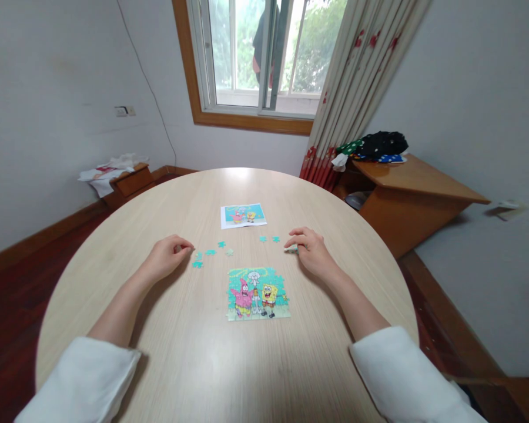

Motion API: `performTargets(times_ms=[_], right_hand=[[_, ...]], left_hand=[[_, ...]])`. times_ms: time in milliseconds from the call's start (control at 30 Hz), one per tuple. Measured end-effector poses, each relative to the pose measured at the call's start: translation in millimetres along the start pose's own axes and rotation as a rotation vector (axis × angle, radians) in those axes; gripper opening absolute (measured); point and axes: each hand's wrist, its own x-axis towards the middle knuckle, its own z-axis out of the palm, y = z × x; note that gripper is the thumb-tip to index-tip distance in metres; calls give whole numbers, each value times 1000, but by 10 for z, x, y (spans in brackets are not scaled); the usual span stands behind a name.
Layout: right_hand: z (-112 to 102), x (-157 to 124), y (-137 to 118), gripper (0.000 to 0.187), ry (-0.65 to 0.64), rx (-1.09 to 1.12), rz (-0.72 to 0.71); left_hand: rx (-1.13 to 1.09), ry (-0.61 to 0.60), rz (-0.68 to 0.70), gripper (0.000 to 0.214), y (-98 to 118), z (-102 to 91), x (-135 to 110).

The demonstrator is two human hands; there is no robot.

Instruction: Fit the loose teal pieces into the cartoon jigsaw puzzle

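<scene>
A jigsaw puzzle (256, 295) with cartoon figures lies mostly joined on the table in front of me. Its upper right and left edges are uneven. My left hand (170, 257) rests to the left of several loose teal pieces (210, 252), thumb and forefinger pinched together. Whether anything is between those fingertips is too small to see. Farther right, my right hand (309, 249) is bent down over a small puzzle piece (293, 249), its fingertips closed about it and partly covering it. Two more loose teal pieces (275, 239) lie just left of these fingers.
A printed picture sheet (244, 216) of the same cartoon lies beyond the puzzle on the round wooden table (180, 358). Past the table's right edge stands a wooden desk (423, 182) with piled cloth (381, 145). At the back are a window (264, 53) and a curtain (357, 76).
</scene>
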Motion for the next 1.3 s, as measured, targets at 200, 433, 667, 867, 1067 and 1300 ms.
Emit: performTargets(times_ms=[200, 433, 667, 867, 1067, 1300], right_hand=[[16, 1, -10, 42, -19, -41, 23], [33, 6, 14, 42, -19, -24, 29], [34, -4, 31, 41, -28, -4, 18], [33, -4, 31, 41, -34, -14, 29], [21, 6, 40, 42, -34, -19, 25], [9, 17, 73, 40, 29, -31, 53]], left_hand=[[-35, -66, 16, 35, 49, 1, -17], [-20, -108, 14, 38, 85, 26, -20], [-35, -136, -42, 34, 104, 61, -14], [-31, -157, -27, 37, 72, 82, -7], [-34, -163, 11, 34, 57, 90, 2], [-14, -143, 32, 32, 10, 110, 21]])
